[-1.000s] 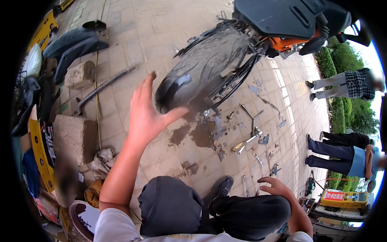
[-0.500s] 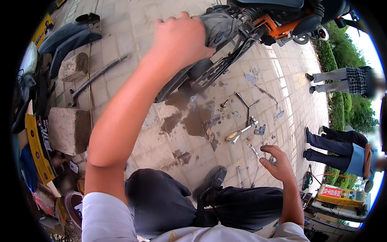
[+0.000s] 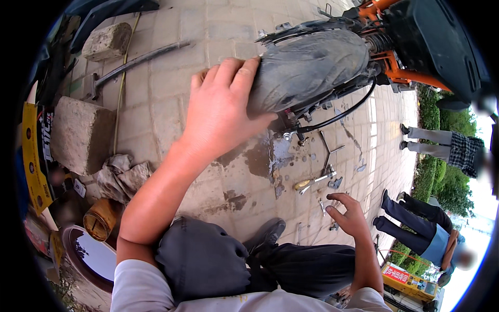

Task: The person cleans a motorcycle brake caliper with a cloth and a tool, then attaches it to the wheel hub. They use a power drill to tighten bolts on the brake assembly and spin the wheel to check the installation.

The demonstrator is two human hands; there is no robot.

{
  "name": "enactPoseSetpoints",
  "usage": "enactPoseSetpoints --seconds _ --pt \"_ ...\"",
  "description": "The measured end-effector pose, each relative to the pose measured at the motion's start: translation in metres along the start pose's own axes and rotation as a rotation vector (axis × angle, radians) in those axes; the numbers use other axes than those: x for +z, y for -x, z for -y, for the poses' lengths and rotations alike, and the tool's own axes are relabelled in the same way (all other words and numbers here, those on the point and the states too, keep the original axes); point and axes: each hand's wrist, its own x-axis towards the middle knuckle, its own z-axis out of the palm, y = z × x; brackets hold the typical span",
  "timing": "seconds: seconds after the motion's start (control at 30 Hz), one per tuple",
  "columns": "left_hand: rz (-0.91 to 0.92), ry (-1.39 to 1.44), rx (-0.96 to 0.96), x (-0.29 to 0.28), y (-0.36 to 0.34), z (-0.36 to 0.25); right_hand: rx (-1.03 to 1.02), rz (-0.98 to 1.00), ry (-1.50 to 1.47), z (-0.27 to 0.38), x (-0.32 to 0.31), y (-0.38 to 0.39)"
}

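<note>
At upper centre the left hand (image 3: 221, 112) lies flat, fingers spread, gripping nothing, on the dusty tyre (image 3: 306, 70), likely heavy, stiff, best held at its edge; the right hand (image 3: 349, 216) hovers half-open, empty, lower right.

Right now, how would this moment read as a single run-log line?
left hand: palm on dusty grey scooter tyre | right hand: open, empty, above scattered metal hand tools | surface: stained paving

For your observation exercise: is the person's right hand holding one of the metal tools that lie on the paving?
No: the right hand hovers open, fingers spread, above the metal tools on the brick paving, gripping nothing.
</note>
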Motion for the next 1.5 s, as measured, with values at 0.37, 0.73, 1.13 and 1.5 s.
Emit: enactPoseSetpoints --seconds 0.37,0.73,1.13,1.5 --pt "-0.034 0.079 0.005 0.003 -0.003 0.003 -0.022 0.080 0.051 0.013 0.005 -0.020" --pt "0.003 -0.047 0.063 0.000 -0.045 -0.033 -0.044 0.061 -0.003 0.026 -0.005 0.005" --pt "0.107 -0.165 -0.007 -0.004 -0.049 -0.052 -0.458 0.045 -0.137 0.063 -0.008 0.029" --pt "0.252 -0.248 -0.180 -0.015 -0.057 -0.069 -0.198 -0.120 -0.205 0.038 0.012 -0.101"
